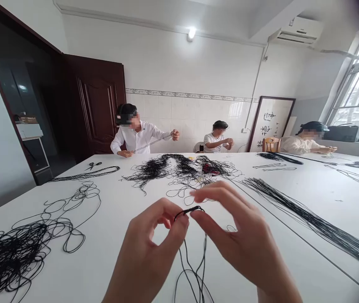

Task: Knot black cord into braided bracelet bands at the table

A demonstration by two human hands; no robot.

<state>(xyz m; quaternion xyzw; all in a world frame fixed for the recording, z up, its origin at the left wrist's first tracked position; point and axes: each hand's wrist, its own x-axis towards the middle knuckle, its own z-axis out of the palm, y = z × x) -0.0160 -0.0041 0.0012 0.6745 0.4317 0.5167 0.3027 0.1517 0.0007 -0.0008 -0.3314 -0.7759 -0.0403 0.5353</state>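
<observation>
My left hand (148,252) and my right hand (239,235) are raised above the white table (104,261). Their fingertips pinch a short, looped section of thin black cord (187,210) between them. Several strands of the cord (194,269) hang down below my fingers to the tabletop. A large tangled heap of black cord (12,252) lies to my left, and a long bundle of straight black cords (318,225) lies to my right.
Across the table, a tangled mass of black cord (173,168) surrounds a red item (207,168), with black-handled scissors (94,166) to its left. Three seated people (137,136) work along the far side; one stretches a cord between both hands.
</observation>
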